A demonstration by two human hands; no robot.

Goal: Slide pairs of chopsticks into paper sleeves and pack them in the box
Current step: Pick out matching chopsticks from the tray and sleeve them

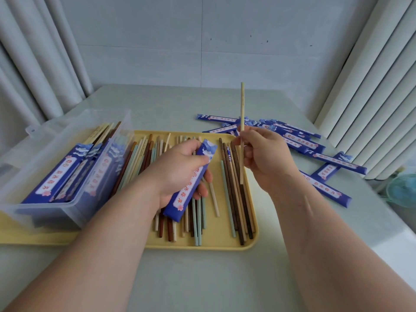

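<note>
Head view is showing the left hand (177, 163) curling around a blue paper sleeve (183, 197), holding it slanted over the yellow tray (251, 243) with its open end pointing up toward the other hand, probably so that sticks can be fed in. The right hand (261, 154) is pinching a pale chopstick (242, 104) near its lower half and holding it almost upright just beside the sleeve's mouth (whether a second stick is lying behind it, I cannot tell). It is not yet entering the sleeve.

Loose chopsticks (231, 199) in brown, cream and pale green are lying lengthwise on the tray, within easy reach. A clear plastic box (42, 206) is sitting on the tray's left end, already holding several filled sleeves. Empty sleeves (295, 137) are lying scattered on the right, near the picking hand.

Everything is resting on a pale grey-green worktop (202, 280), with pleated light curtains (33, 64) hanging on both sides and a plain wall (202, 41) behind.
</note>
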